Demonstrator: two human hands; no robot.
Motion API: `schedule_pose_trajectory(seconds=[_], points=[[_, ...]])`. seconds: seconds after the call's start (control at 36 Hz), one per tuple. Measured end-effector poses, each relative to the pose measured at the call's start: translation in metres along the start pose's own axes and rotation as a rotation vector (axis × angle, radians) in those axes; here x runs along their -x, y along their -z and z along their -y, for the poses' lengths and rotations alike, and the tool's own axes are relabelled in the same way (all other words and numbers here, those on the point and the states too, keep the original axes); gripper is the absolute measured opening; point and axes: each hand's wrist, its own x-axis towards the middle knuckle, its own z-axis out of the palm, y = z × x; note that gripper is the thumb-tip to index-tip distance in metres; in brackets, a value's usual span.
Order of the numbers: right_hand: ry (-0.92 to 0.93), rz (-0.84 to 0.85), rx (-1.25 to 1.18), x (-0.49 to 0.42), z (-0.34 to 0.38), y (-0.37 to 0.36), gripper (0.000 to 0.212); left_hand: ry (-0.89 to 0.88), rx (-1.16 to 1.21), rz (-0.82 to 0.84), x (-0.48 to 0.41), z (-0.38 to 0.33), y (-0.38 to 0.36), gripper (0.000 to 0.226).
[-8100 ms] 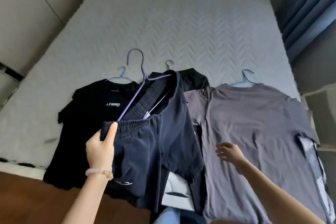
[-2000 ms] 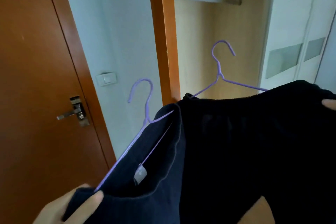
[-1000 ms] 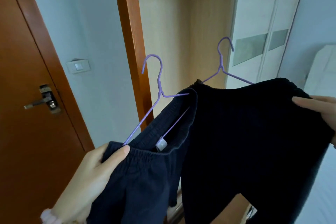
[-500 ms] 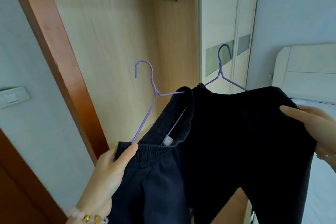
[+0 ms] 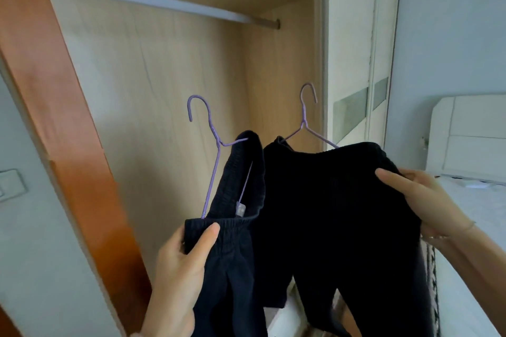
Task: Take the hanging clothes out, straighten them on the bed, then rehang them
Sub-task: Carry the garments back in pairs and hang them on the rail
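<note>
I hold two dark garments up in front of an open wardrobe. My left hand grips the waistband of navy shorts, which hang on a purple hanger. My right hand grips the right shoulder of a black garment on a second purple hanger. Both hooks point up, well below the silver wardrobe rail, which carries nothing.
An orange-brown door frame stands at the left, with a light switch on the grey wall. Closed wardrobe doors are to the right. The bed and its white headboard lie at far right.
My view has swung right, from the door toward the wardrobe interior. Both garments on their hangers have come in front of the open compartment. The grips are unchanged.
</note>
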Motion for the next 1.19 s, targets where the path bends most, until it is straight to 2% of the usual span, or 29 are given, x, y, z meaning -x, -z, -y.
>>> schedule_pose_trajectory(seconds=[0.06, 0.08, 0.25, 0.39, 0.67, 0.92, 1.19], points=[[-0.001, 0.019, -0.018, -0.016, 0.003, -0.013, 0.022, -0.025, 0.014, 0.0, -0.012, -0.002, -0.007, 0.014], [-0.001, 0.016, -0.011, -0.024, 0.002, -0.019, 0.017, -0.034, 0.018, 0.002, -0.017, -0.004, -0.01, 0.015], [0.02, 0.055, 0.026, -0.076, -0.004, -0.048, 0.014, -0.069, 0.014, -0.041, -0.044, -0.009, -0.029, 0.008], [0.028, 0.152, -0.027, -0.128, -0.015, -0.062, 0.017, -0.092, 0.05, -0.157, -0.069, -0.01, -0.045, 0.009], [0.024, 0.467, -0.106, -0.239, -0.022, -0.091, 0.021, -0.128, 0.007, -0.409, -0.123, -0.026, -0.077, 0.011], [0.049, 0.682, -0.192, -0.302, 0.012, -0.163, 0.021, -0.282, -0.078, -0.623, -0.149, -0.106, -0.062, 0.016], [0.032, 0.768, -0.191, -0.327, 0.054, -0.263, 0.021, -0.343, -0.246, -0.752, -0.196, -0.206, -0.033, 0.02]])
